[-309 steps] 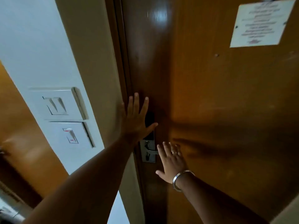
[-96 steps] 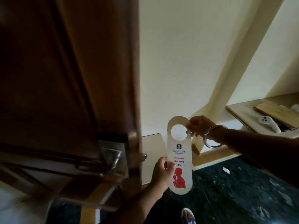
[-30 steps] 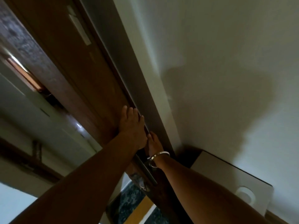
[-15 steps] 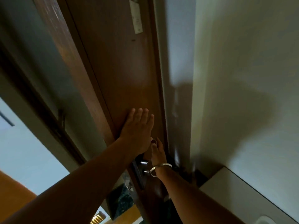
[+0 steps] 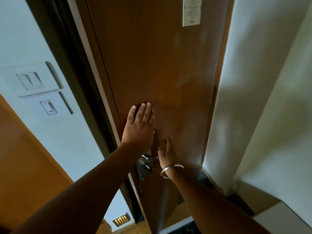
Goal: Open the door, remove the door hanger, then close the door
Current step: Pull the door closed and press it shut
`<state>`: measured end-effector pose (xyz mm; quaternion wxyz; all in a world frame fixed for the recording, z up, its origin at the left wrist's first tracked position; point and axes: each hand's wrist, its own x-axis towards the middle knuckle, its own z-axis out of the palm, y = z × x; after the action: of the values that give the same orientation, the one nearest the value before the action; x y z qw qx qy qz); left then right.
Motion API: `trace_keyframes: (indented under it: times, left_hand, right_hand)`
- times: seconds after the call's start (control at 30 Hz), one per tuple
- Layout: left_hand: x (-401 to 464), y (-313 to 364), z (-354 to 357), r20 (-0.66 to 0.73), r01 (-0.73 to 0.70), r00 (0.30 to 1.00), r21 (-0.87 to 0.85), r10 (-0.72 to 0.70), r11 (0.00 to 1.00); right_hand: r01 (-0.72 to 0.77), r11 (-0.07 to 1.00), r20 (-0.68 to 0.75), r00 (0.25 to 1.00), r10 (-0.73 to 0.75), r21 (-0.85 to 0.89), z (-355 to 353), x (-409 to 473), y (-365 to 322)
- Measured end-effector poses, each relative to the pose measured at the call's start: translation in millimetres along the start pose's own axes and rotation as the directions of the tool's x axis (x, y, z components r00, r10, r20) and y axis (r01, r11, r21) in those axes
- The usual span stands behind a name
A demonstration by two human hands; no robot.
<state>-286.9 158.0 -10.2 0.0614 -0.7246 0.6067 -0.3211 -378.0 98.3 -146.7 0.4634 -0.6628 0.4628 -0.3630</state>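
The brown wooden door [image 5: 160, 68] fills the middle of the view, with its pale latch edge still a narrow gap away from the dark frame [image 5: 70, 53]. My left hand [image 5: 140, 125] lies flat on the door near that edge, fingers spread and pointing up. My right hand [image 5: 166, 153], with a metal bangle on the wrist, rests open against the door. Its thumb touches the silver lever handle [image 5: 149, 158] on the lock plate [image 5: 141, 168]. The door hanger is not in view.
Two white switch plates [image 5: 32, 80] sit on the pale wall left of the frame, above an orange wooden panel [image 5: 25, 157]. A white notice [image 5: 191, 11] is fixed high on the door. A white wall [image 5: 253, 81] and a pale ledge [image 5: 278, 217] stand to the right.
The door has swung further toward its frame, so more of its face shows and the switches have come into sight. Both hands stay pressed on it by the handle.
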Motion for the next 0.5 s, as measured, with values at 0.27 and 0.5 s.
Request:
trace_keyframes:
  times: [0.27,0.5]
  left_hand:
    - [10.9,-58.3,81.7,0.037,0.298,0.954,-0.138,-0.296,0.944]
    - [69.1,-104.8,122.8,0.046,0.461,0.886,-0.184,-0.461,0.868]
  right_hand:
    - [0.481,0.580,0.296,0.872,-0.388,-0.657,22.9,104.7,-40.5]
    - [0.606,0.246,0.353,0.696,-0.626,-0.757,28.1,206.1,-90.3]
